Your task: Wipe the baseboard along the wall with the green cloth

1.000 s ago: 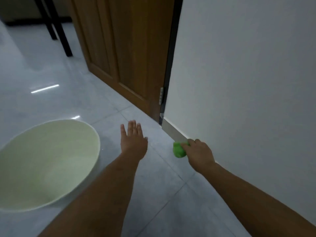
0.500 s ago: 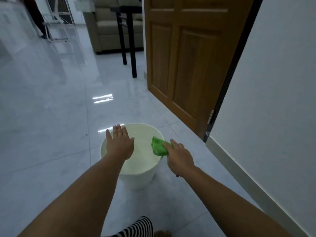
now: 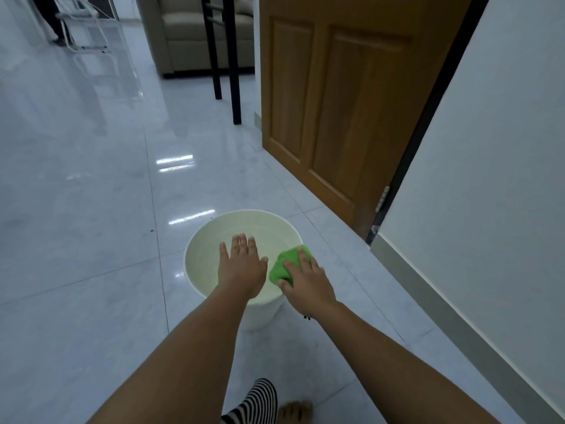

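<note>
Standing over the floor [image 3: 91,209], a foot [image 3: 295,410] and a striped cuff [image 3: 260,399] showing at the bottom edge. Reaching both hands forward above a pale bucket [image 3: 211,289]: left hand [image 3: 241,267] hovering flat and spread over the opening, gripping nothing; right hand [image 3: 305,281] curling around the cloth [image 3: 286,264], bunched into a wad, pinched between thumb and fingers at the bucket's right rim. Cloth being crumpled, so showing no clear long axis or pointing direction. Lying off to the right of both hands and well apart: the baseboard [image 3: 458,325], its long axis running from near right, along the foot of the wall [image 3: 489,179], away toward the door [image 3: 336,102]. Right hand sitting nearer to it, so likely carrying the cloth rightward and down to the strip next. Farther off, table legs [image 3: 224,56] and a sofa [image 3: 189,32].
</note>
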The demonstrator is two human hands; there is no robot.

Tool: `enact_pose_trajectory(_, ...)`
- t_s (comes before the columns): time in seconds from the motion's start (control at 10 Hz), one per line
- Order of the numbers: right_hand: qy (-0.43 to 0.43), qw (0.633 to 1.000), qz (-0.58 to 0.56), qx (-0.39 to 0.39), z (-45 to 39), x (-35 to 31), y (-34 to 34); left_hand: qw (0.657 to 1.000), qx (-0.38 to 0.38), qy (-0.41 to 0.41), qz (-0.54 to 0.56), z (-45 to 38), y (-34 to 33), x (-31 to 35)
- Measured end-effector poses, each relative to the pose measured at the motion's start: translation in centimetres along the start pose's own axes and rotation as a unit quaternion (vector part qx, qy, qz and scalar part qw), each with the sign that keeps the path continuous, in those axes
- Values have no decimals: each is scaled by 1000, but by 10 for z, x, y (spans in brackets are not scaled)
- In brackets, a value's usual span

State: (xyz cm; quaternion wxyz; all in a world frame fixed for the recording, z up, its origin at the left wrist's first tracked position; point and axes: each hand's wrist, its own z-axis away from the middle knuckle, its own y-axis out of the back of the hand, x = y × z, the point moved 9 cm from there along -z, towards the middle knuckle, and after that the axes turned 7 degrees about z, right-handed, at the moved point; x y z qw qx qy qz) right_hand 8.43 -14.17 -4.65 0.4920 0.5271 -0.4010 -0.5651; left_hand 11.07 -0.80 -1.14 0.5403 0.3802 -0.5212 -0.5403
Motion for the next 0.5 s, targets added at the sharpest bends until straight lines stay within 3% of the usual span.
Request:
enact_pose_trajectory(0.1,0,999,22,-49,1,-1,-3,1000,-6,7,7,3,-1,0)
enact_pose_trajectory(0.5,-9,997,47,-55,28,23,43,999,13,-32,26,12,9,43)
